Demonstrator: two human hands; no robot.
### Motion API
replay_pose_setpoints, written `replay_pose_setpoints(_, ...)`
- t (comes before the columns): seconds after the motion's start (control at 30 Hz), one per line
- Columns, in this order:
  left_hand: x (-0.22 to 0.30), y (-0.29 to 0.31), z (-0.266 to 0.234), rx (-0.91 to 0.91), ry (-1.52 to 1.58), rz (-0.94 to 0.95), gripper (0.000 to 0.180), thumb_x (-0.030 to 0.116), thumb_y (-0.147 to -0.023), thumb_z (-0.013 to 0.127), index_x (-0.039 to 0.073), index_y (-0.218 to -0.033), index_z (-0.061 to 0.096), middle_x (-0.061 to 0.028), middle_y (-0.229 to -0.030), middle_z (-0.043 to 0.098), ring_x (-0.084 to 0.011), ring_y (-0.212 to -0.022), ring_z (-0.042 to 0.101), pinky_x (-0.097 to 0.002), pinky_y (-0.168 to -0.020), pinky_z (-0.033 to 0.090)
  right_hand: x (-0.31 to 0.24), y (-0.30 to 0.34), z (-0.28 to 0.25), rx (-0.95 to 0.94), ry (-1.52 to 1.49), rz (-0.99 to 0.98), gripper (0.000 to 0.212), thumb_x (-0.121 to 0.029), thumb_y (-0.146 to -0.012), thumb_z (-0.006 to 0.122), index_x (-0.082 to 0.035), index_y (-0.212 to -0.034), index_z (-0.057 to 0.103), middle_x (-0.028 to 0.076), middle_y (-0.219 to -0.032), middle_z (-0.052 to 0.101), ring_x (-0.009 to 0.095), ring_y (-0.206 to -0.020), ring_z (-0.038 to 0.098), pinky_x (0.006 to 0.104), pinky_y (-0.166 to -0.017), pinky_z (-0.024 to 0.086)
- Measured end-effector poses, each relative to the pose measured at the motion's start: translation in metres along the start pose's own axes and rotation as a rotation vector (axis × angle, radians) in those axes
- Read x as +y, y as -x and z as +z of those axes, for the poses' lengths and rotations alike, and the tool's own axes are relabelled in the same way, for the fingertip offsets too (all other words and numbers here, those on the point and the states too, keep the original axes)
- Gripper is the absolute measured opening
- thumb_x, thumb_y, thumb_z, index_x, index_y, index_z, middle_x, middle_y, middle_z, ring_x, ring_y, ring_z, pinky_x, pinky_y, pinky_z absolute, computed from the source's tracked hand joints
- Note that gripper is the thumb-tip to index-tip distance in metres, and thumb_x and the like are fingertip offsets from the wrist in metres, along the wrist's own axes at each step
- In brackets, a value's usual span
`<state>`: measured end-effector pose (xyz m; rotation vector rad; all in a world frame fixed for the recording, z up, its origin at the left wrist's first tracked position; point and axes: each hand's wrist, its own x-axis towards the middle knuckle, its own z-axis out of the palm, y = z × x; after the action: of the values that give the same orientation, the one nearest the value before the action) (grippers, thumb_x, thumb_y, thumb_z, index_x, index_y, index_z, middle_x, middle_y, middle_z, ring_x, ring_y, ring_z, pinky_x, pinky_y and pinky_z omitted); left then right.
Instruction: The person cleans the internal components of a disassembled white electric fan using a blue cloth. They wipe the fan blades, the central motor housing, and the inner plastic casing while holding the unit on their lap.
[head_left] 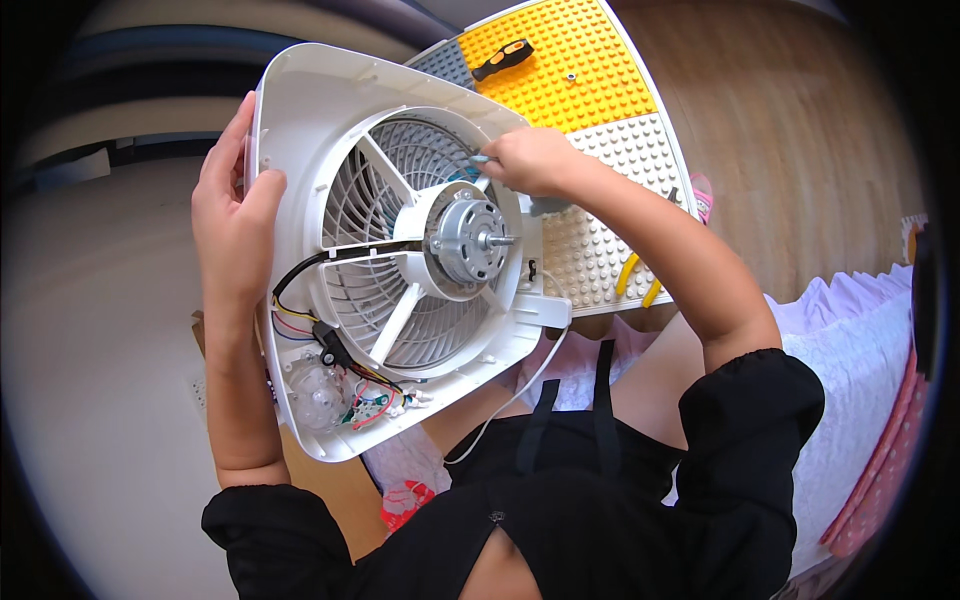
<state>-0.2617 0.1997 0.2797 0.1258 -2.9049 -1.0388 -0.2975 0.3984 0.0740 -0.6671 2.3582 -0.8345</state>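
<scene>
A white fan housing [310, 95] is held up tilted before me, its inner side showing. My left hand [236, 205] grips its left edge, thumb on the inner rim and fingers behind. A silver motor [470, 242] with a bare shaft sits at the centre, on spokes over the round grille [375, 200]. At the opening's upper right, my right hand [530, 162] is closed on a slim light-blue thing [481, 159], whose kind I cannot make out. Coloured wires, a clear round part [318, 395] and a small green circuit board [372, 404] lie in the lower left corner.
Behind the housing stands a table with a studded yellow [590, 60] and white top. On it lie a black-and-orange screwdriver [503, 60], a small nut [571, 77] and a yellow-handled tool [628, 272]. A white cord [510, 405] hangs from the housing across my lap.
</scene>
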Motion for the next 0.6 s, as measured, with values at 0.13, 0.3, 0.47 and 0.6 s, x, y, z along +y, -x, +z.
replay_pose_setpoints(0.13,0.004,0.0,-0.001,-0.006,-0.027,-0.011,0.056,0.002,-0.075,0.047,0.003,-0.131,0.048,-0.0117,-0.121,0.051,-0.015,-0.1,0.053,-0.0257,-0.089,0.041,0.019,-0.004,0.021,0.257,-0.042,-0.241,0.022,-0.025,-0.08,0.056,-0.004,-0.085,0.061,0.016,-0.084,0.062,0.033,-0.084,0.06,0.043,-0.074,0.049)
replay_pose_setpoints(0.3,0.003,0.001,0.002,0.016,0.017,0.007,0.056,0.001,-0.075,0.047,0.001,-0.131,0.048,-0.0112,-0.117,0.053,-0.0152,-0.099,0.054,-0.0249,-0.089,0.041,0.021,0.009,0.027,0.339,-0.088,-0.141,0.021,-0.02,-0.083,0.055,0.001,-0.083,0.059,0.019,-0.081,0.06,0.036,-0.081,0.059,0.0435,-0.074,0.048)
replay_pose_setpoints(0.47,0.0,-0.001,-0.007,-0.026,0.13,-0.072,0.06,-0.003,-0.071,0.047,-0.001,-0.131,0.047,-0.0119,-0.114,0.057,-0.0162,-0.101,0.054,-0.026,-0.091,0.04,0.035,0.044,-0.014,0.402,-0.659,0.196,0.028,-0.025,-0.085,0.055,0.002,-0.091,0.061,0.017,-0.082,0.064,0.027,-0.077,0.062,0.0369,-0.073,0.05)
replay_pose_setpoints(0.6,-0.006,0.012,-0.019,0.01,0.148,-0.054,0.066,-0.005,-0.066,0.044,-0.003,-0.131,0.045,-0.0149,-0.116,0.056,-0.0187,-0.105,0.054,-0.0279,-0.095,0.038,0.041,0.093,-0.029,0.201,-1.464,0.174,0.037,-0.023,-0.087,0.06,-0.001,-0.115,0.051,0.007,-0.102,0.06,0.013,-0.087,0.059,0.0272,-0.075,0.049)
